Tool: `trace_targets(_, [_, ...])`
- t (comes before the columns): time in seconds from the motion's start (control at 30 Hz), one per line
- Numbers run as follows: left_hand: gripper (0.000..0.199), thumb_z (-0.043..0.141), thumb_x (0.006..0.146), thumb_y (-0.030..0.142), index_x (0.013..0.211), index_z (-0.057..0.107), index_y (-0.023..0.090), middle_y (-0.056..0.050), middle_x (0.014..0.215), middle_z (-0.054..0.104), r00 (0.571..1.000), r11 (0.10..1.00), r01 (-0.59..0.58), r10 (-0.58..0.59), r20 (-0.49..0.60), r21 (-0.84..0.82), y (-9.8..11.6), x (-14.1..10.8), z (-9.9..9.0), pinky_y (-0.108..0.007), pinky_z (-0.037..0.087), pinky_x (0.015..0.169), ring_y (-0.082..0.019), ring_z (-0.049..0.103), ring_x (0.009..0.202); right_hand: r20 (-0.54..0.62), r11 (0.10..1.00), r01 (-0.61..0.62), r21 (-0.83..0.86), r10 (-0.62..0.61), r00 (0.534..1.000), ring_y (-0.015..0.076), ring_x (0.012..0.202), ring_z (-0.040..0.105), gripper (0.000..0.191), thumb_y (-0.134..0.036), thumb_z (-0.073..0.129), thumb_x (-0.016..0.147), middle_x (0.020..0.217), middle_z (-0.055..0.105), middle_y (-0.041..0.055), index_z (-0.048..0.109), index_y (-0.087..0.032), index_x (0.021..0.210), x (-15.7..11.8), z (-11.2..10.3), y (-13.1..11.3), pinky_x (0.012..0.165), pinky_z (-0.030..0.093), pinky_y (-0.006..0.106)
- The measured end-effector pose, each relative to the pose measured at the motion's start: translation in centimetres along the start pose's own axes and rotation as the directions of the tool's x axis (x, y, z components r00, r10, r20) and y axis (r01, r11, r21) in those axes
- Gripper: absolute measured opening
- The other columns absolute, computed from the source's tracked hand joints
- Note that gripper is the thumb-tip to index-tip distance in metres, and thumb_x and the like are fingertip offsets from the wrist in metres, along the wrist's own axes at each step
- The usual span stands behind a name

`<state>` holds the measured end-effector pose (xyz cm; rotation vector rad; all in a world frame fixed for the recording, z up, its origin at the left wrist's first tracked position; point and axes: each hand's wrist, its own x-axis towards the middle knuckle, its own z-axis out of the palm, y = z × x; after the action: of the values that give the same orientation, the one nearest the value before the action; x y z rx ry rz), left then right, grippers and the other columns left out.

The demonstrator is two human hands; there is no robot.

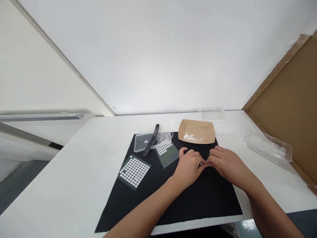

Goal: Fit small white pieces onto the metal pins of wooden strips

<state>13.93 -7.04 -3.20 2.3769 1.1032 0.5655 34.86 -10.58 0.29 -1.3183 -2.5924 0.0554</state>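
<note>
My left hand and my right hand meet over the right part of a black mat. Thumb and forefinger of each are pinched together, with the fingertips almost touching. Between them shows a tiny whitish piece, too small to name. Left of my left hand lies a clear sheet with rows of white round dots at its far end. A second sheet of white dots, nearly full, lies farther left. Just beyond my hands stands a brown paper tray holding small white scraps.
A black curved strip rests across a shallow clear box with small clear pieces in it. A clear container stands at right beside a cardboard panel. Another clear tray sits near the wall.
</note>
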Motion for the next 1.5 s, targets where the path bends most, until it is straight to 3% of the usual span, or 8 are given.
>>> trace_targets(0.37, [0.012, 0.078, 0.096, 0.025, 0.084, 0.078, 0.024, 0.002, 0.093, 0.079, 1.000, 1.000, 0.028, -0.028, 0.001, 0.010, 0.5, -0.2, -0.1, -0.055, 0.025, 0.113, -0.022, 0.066, 0.098, 0.021, 1.000, -0.015, -0.012, 0.015, 1.000, 0.0205, 0.075, 0.050, 0.026, -0.011, 0.066, 0.101, 0.080, 0.062, 0.0021, 0.059, -0.020, 0.077, 0.3, 0.0, 0.0, 0.064, 0.031, 0.035])
trace_targets(0.73, [0.010, 0.076, 0.097, 0.024, 0.086, 0.078, 0.025, 0.001, 0.093, 0.079, 1.000, 1.000, 0.022, -0.022, -0.020, 0.001, 0.4, -0.5, 0.0, -0.055, 0.026, 0.115, -0.022, 0.066, 0.098, 0.104, 0.983, -0.103, 0.154, 0.087, 0.991, 0.0223, 0.083, 0.061, 0.009, -0.022, 0.069, 0.103, 0.090, 0.072, 0.0032, 0.070, -0.021, 0.094, 0.4, -0.8, 0.0, 0.070, 0.042, 0.036])
trace_targets(1.03, [0.007, 0.076, 0.097, 0.024, 0.090, 0.077, 0.024, 0.001, 0.095, 0.079, 0.999, 1.000, -0.005, 0.006, -0.043, 0.005, 0.0, -0.7, 0.4, -0.058, 0.024, 0.115, -0.023, 0.065, 0.098, 0.099, 0.957, -0.174, 0.231, 0.154, 0.983, 0.0205, 0.082, 0.063, 0.014, -0.035, 0.069, 0.103, 0.087, 0.070, 0.0015, 0.071, -0.023, 0.096, 0.3, -1.6, -0.2, 0.071, 0.045, 0.034])
trace_targets(1.2, [0.009, 0.076, 0.097, 0.023, 0.088, 0.077, 0.024, 0.001, 0.094, 0.079, 0.999, 0.999, -0.015, 0.017, -0.043, 0.033, 0.0, -0.8, 0.4, -0.058, 0.024, 0.115, -0.023, 0.064, 0.099, 0.115, 0.963, -0.195, 0.188, 0.176, 0.978, 0.0209, 0.082, 0.064, 0.010, -0.028, 0.071, 0.101, 0.086, 0.070, 0.0018, 0.070, -0.023, 0.093, 0.7, -0.9, -0.5, 0.070, 0.043, 0.033])
trace_targets(1.5, [0.014, 0.072, 0.098, 0.022, 0.085, 0.077, 0.024, 0.001, 0.094, 0.080, 0.998, 0.999, -0.023, 0.025, -0.061, 0.026, 0.0, -0.8, 0.4, -0.059, 0.024, 0.116, -0.023, 0.065, 0.098, 0.185, 0.861, -0.422, 0.283, 0.383, 0.905, 0.0175, 0.077, 0.066, 0.009, -0.030, 0.072, 0.094, 0.083, 0.072, -0.0014, 0.071, -0.025, 0.086, 0.8, -0.2, -0.9, 0.065, 0.043, 0.030])
